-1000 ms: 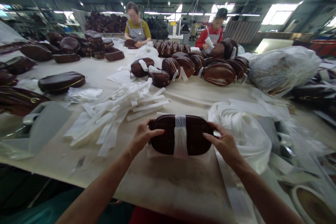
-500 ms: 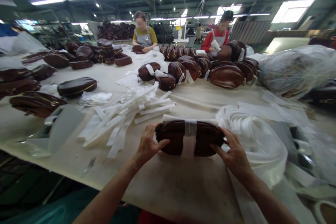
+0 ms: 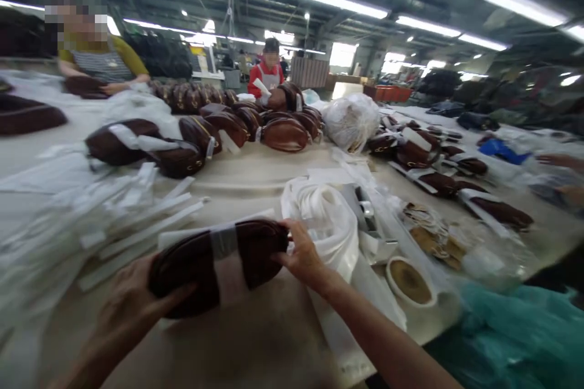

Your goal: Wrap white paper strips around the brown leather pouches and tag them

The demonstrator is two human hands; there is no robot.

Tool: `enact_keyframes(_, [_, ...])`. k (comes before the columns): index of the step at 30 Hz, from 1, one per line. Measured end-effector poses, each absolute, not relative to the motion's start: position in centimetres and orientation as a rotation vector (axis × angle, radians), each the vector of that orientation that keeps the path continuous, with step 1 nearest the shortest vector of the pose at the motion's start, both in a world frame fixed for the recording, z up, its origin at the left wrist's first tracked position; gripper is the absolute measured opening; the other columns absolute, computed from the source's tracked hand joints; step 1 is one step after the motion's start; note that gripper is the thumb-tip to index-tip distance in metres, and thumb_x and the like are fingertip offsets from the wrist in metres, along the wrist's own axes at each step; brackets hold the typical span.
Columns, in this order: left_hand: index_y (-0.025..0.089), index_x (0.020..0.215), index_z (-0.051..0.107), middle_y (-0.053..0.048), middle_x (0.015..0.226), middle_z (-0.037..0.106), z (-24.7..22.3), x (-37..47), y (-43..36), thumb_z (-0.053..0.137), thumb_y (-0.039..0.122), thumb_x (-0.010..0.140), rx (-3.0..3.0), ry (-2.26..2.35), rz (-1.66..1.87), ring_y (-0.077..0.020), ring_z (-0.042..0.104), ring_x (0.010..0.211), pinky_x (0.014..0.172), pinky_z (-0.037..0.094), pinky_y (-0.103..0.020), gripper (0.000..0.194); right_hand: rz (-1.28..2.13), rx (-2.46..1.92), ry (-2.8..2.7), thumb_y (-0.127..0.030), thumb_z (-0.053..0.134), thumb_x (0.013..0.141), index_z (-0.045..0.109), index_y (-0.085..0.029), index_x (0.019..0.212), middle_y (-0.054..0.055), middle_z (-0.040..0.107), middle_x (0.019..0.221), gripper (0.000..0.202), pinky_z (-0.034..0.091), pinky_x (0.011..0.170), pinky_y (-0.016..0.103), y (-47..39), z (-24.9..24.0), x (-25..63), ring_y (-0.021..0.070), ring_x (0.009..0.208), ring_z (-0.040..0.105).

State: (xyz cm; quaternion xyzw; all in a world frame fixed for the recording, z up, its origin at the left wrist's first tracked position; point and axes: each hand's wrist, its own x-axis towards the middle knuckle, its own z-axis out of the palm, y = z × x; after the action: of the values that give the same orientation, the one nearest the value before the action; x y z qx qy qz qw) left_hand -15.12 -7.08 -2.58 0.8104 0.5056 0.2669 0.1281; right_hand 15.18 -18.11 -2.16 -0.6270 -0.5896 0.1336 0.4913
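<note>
Dark brown oval bag, rounded ends, translucent whitish strip across its middle, left hand and right hand gripping opposite ends, fingers part-closed around it.

Bag, lower centre: smooth, leathery, softly shiny from here | its band: translucent, filmy | bundle, upper right: crinkled glossy plastic | sheeting, lower right: crumpled plastic

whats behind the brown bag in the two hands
A strip of white sheet shows past the far edge of the brown bag; the bag covers the rest, so its extent underneath can't be seen.
</note>
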Motion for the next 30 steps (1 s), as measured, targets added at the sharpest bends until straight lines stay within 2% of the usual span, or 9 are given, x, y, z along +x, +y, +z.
enact_keyframes(3, [0.015,0.110,0.053,-0.013,0.109,0.060,0.7,-13.1,-8.8,0.064,0.054,0.060,2.333,1.506,0.753,-0.0355,0.053,0.106,0.091,0.044,-0.050,0.065,0.268,-1.523,-1.444,-0.022,0.071,0.067,0.048,-0.022,0.116,0.009,0.056,0.110,0.055,0.050,0.085,0.044,-18.0,-2.4,15.6,0.0256,0.102,0.054])
enact_keyframes(7, [0.016,0.108,0.054,-0.011,0.104,0.062,0.9,-12.8,-10.0,0.070,0.048,0.059,2.322,1.486,0.866,-0.0324,0.055,0.101,0.089,0.045,-0.049,0.061,-0.035,-1.513,-1.565,-0.038,0.059,0.082,0.047,-0.020,0.125,0.013,0.056,0.115,0.048,0.042,0.093,0.051,-17.2,-0.9,16.0,0.0291,0.109,0.051])
enact_keyframes(10, [0.017,0.107,0.054,-0.011,0.104,0.061,-0.3,-13.6,-10.8,0.074,0.046,0.057,2.289,1.413,0.990,-0.0311,0.055,0.100,0.088,0.046,-0.048,0.062,-0.149,-1.416,-1.752,-0.037,0.051,0.089,0.050,-0.022,0.124,0.012,0.053,0.124,0.038,0.039,0.098,0.049,-16.5,1.0,15.2,0.0284,0.116,0.047])
enact_keyframes(13, [0.017,0.111,0.052,-0.011,0.106,0.060,-0.8,-13.9,-11.2,0.075,0.044,0.059,2.231,1.364,1.016,-0.0302,0.055,0.101,0.089,0.046,-0.047,0.063,-0.117,-1.338,-1.854,-0.033,0.047,0.092,0.057,-0.022,0.114,0.009,0.061,0.109,0.026,0.043,0.093,0.044,-15.6,1.7,14.3,0.0245,0.106,0.053])
enact_keyframes(17, [0.018,0.135,0.032,-0.016,0.132,0.044,0.5,-13.3,-10.4,0.075,0.038,0.063,2.188,1.293,0.997,-0.0289,0.051,0.112,0.094,0.044,-0.046,0.086,-0.071,-1.330,-1.833,-0.035,0.048,0.092,0.060,-0.020,0.108,0.010,0.061,0.101,0.025,0.048,0.086,0.040,-14.7,0.8,14.0,0.0234,0.097,0.055])
enact_keyframes(19, [0.022,0.137,0.032,-0.014,0.141,0.036,1.6,-12.8,-9.7,0.077,0.035,0.061,2.241,1.240,0.885,-0.0297,0.045,0.121,0.099,0.040,-0.046,0.090,-0.065,-1.336,-1.836,-0.037,0.049,0.091,0.059,-0.020,0.108,0.010,0.061,0.102,0.027,0.048,0.085,0.040,-14.6,0.2,14.0,0.0241,0.097,0.055])
enact_keyframes(24, [0.019,0.124,0.050,-0.010,0.120,0.058,2.8,-11.4,-8.3,0.082,0.031,0.053,2.267,1.311,0.653,-0.0296,0.049,0.114,0.101,0.038,-0.045,0.079,-0.084,-1.369,-1.848,-0.041,0.049,0.090,0.059,-0.021,0.106,0.009,0.061,0.100,0.028,0.048,0.083,0.040,-14.3,-0.4,14.2,0.0246,0.093,0.056])
enact_keyframes(27, [0.017,0.119,0.055,-0.010,0.118,0.059,2.3,-11.4,-8.1,0.079,0.034,0.054,2.217,1.352,0.667,-0.0293,0.051,0.113,0.099,0.040,-0.042,0.072,-0.076,-1.412,-1.875,-0.039,0.046,0.092,0.059,-0.019,0.103,0.011,0.062,0.098,0.027,0.048,0.082,0.040,-13.9,0.0,13.9,0.0249,0.092,0.056])
enact_keyframes(30, [0.017,0.122,0.053,-0.010,0.121,0.058,1.4,-12.1,-8.2,0.071,0.046,0.060,2.141,1.352,0.616,-0.0295,0.054,0.112,0.098,0.042,-0.042,0.071,0.019,-1.563,-1.935,-0.036,0.048,0.091,0.060,-0.015,0.101,0.013,0.063,0.100,0.026,0.045,0.086,0.042,-13.5,0.4,13.0,0.0259,0.095,0.056])
